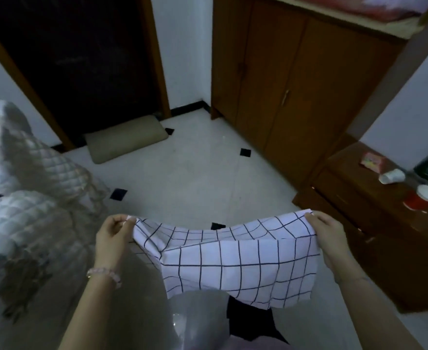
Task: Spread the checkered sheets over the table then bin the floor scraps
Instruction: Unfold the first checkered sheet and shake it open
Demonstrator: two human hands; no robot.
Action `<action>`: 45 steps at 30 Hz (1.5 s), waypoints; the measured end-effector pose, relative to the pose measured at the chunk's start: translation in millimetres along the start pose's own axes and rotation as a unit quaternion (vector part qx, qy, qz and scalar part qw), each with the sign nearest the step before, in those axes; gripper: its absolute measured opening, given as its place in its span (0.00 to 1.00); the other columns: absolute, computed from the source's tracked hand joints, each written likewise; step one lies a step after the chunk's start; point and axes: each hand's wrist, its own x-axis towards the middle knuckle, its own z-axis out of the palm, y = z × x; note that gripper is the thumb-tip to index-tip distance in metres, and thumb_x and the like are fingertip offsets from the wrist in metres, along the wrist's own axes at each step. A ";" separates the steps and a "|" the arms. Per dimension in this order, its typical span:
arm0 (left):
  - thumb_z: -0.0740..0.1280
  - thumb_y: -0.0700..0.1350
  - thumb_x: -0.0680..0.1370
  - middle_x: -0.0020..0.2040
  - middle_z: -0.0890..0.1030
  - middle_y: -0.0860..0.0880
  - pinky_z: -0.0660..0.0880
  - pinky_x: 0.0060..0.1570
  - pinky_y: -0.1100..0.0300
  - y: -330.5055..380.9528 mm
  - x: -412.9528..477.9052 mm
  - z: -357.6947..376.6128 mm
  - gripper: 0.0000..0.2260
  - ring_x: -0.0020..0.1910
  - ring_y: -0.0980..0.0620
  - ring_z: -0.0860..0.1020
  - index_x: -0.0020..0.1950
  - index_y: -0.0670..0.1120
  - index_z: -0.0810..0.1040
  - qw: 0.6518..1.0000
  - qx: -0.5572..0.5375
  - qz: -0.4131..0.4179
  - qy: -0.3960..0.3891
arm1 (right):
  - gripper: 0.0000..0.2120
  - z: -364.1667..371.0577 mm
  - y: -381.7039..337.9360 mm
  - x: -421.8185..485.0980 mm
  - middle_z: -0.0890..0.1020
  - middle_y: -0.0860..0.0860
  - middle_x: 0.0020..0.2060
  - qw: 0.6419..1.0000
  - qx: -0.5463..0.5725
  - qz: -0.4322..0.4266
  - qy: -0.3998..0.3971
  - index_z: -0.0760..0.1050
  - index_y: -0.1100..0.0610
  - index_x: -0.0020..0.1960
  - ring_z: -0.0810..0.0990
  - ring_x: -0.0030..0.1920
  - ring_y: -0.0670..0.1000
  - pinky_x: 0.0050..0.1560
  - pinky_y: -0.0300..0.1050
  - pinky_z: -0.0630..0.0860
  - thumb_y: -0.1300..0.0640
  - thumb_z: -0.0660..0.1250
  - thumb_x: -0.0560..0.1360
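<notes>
Both hands are well apart, the left hand [112, 233] and right hand [326, 236] each pinching a top corner of the checkered sheet [233, 269], which hangs sagging and half folded in the air above the floor [195, 178]. It looks light and limp, so the corners seem the best hold. Open floor lies ahead, a low wooden cabinet [364, 223] close on the right, a quilt [31, 198] on the left

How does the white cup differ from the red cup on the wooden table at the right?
The white cup lies on its side; the red cup stands upright. The white cup is white outside; the red cup is red outside, white on top. The white cup sits nearer the pink packet; the red cup nearer the camera. Both rest on the wooden table.
</notes>
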 end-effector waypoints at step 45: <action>0.66 0.39 0.76 0.35 0.76 0.55 0.68 0.33 0.68 181.5 426.3 -242.5 0.08 0.33 0.60 0.72 0.40 0.51 0.76 0.700 -0.090 0.112 0.699 | 0.05 983.9 -485.6 194.1 0.83 0.48 0.39 0.712 0.016 -0.230 -0.663 0.81 0.50 0.42 0.80 0.43 0.49 0.45 0.44 0.76 0.52 0.67 0.72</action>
